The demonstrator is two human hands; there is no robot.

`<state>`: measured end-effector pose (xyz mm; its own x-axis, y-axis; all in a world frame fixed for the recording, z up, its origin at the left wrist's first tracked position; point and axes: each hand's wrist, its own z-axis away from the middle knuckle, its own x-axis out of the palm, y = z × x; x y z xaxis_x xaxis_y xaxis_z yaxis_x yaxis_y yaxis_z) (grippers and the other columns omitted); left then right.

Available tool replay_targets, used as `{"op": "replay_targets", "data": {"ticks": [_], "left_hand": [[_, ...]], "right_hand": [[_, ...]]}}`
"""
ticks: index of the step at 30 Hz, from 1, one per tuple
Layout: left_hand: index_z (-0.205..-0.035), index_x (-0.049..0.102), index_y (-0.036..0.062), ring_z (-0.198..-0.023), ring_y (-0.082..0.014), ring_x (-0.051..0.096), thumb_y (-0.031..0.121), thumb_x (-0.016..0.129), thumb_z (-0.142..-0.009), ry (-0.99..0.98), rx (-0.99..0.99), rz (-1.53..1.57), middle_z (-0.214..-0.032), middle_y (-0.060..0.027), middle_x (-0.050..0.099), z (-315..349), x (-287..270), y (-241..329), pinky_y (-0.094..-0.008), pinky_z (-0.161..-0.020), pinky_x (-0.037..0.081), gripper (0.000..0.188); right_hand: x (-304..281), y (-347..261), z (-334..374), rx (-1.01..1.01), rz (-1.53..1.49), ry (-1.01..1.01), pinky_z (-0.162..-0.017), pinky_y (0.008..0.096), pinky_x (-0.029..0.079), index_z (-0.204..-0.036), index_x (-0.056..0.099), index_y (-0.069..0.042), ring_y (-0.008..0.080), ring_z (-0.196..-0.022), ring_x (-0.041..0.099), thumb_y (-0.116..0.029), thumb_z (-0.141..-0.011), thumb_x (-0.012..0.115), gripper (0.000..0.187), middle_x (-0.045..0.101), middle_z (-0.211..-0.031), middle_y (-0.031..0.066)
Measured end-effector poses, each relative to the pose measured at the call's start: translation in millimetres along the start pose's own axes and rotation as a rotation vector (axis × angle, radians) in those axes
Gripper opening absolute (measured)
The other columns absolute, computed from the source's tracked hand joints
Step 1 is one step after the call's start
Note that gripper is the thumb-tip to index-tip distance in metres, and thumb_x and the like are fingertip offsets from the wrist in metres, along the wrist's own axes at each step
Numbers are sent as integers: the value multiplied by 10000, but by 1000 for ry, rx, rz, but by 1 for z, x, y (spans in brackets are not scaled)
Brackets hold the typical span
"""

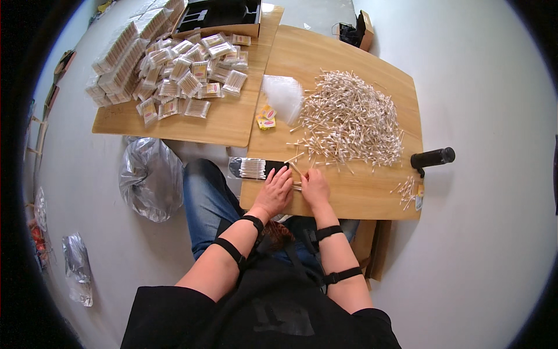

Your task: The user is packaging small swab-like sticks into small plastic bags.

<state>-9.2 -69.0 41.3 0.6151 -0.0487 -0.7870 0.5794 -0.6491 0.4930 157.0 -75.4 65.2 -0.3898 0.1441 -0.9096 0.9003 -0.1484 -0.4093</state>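
At the table's near edge lies a narrow black board (pixel 272 166). A row of cotton swabs (pixel 253 168) sits side by side on its left part, with clear plastic around that end. My left hand (pixel 275 192) lies over the board's right end, its fingers stretched out and resting flat. Beside it, my right hand (pixel 315 187) is closed, with cotton swabs (pixel 297 186) at its fingertips, their ends showing between the two hands. How many it holds is hidden. A few loose swabs lie just beyond my fingers.
A big heap of loose swabs (pixel 351 119) covers the table's middle. Left of it are clear bags (pixel 283 98) and yellow cards (pixel 266 118). Packed swab bags (pixel 189 81) pile on the left table. A black cylinder (pixel 433 157) juts past the right edge, near a small swab group (pixel 406 191).
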Motion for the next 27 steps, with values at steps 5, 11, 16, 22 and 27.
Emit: {"op": "replay_targets", "data": {"ticks": [5,11,16,22,27], "left_hand": [[-1167,529,31,-1348,-310,395,164,593,-847,-28,-33,21,-1374,-162,471,-1,0,1,-484,-1134,263,353],[-1254,482,28,-1373,-306,364,165,596,-853,-30,-38,24,-1428,-158,424,-1,0,1,-479,-1140,255,439],[-1379,444,75,-1394,-290,337,202,590,-864,-77,5,-99,-1460,-127,407,-1,-3,2,-487,-1150,223,551],[-1356,477,76,-1379,-293,356,220,590,-866,-58,-11,-78,-1418,-122,449,-1,1,3,-490,-1151,221,523],[-1276,503,41,-1318,-305,416,183,603,-854,-17,11,-41,-1316,-132,498,-4,1,5,-477,-1131,277,457]], "right_hand": [[-10,8,9,32,-150,-58,-678,441,490,-870,613,-76,333,-786,613,-175,-835,653,112,605,-866,129],[-8,9,6,44,-100,29,-702,454,493,-886,604,-99,352,-830,609,-141,-836,639,74,603,-886,137],[-8,2,6,-95,-177,-52,-710,445,503,-946,596,-106,354,-843,607,-92,-821,626,129,584,-954,144],[-14,-23,-38,-111,-109,74,-739,453,498,-950,608,-87,355,-883,604,-89,-792,670,170,572,-992,148],[-9,-9,-42,-130,-21,8,-746,453,493,-896,602,-79,348,-898,596,-104,-763,705,170,571,-920,137]]}}
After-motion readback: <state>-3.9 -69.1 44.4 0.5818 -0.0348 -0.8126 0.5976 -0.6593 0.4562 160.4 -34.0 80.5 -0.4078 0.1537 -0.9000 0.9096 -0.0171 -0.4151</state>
